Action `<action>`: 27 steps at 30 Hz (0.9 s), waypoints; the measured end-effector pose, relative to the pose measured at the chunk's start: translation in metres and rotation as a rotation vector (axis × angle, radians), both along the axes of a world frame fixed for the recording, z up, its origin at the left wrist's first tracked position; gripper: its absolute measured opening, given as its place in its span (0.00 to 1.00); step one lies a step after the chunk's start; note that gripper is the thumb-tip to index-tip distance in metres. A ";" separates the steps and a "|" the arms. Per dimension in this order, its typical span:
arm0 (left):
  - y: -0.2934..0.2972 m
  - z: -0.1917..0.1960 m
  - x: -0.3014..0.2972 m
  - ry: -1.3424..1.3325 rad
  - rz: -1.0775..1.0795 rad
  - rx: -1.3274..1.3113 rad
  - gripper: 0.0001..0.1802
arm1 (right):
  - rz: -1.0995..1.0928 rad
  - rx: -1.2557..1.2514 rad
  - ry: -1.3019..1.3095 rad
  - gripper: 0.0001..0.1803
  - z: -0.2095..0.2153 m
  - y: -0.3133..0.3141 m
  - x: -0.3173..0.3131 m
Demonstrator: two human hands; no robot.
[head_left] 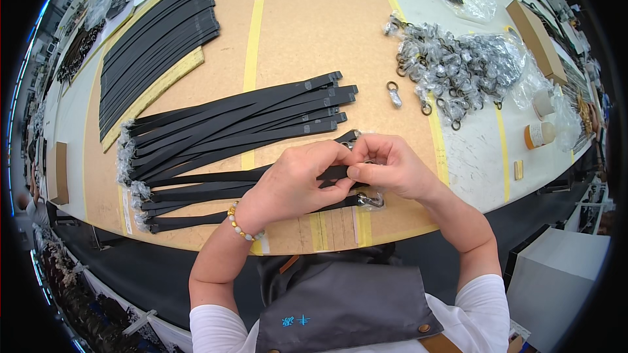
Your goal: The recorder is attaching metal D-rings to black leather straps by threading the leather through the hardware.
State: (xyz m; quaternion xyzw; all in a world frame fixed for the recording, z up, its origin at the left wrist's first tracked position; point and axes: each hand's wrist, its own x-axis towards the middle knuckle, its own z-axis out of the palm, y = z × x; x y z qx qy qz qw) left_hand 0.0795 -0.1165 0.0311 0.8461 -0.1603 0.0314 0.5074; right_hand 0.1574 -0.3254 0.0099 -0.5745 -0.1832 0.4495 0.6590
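Note:
My left hand (294, 180) is closed, thumb and fingertips pinching a black strap (335, 173) near its end. Against it, my right hand (396, 167) pinches the same strap's tip between thumb and forefinger; a bit of metal shows there, mostly hidden by the fingers. Just below my hands lies a metal snap hook (370, 200) in clear plastic on another strap's end. More long black straps (248, 114) fan out to the left, their far-left ends bunched with plastic-wrapped hardware (125, 153). A beaded bracelet (242, 225) circles my left wrist.
A heap of plastic-wrapped metal hooks and rings (458, 59) lies at the right, with one wrapped hook (393, 94) apart from it. An amber-labelled container (539, 134) and a cardboard box (536, 39) stand farther right. Stacked black strips (160, 52) lie at the back left.

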 end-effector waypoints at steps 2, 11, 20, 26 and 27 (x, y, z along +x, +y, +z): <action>0.001 0.001 0.000 -0.013 0.027 -0.008 0.12 | 0.073 0.000 0.119 0.09 0.003 -0.003 0.007; 0.000 -0.002 -0.001 -0.080 0.080 -0.049 0.12 | 0.138 -0.003 0.113 0.15 0.004 -0.006 0.010; -0.004 -0.004 -0.002 -0.067 0.073 -0.034 0.12 | 0.171 -0.069 -0.031 0.16 0.004 -0.004 0.003; 0.001 -0.002 -0.002 0.018 0.032 -0.123 0.11 | 0.115 0.099 -0.256 0.17 -0.005 0.001 -0.004; 0.004 0.002 -0.001 0.104 -0.018 -0.173 0.11 | 0.101 0.093 -0.298 0.17 -0.004 0.002 -0.006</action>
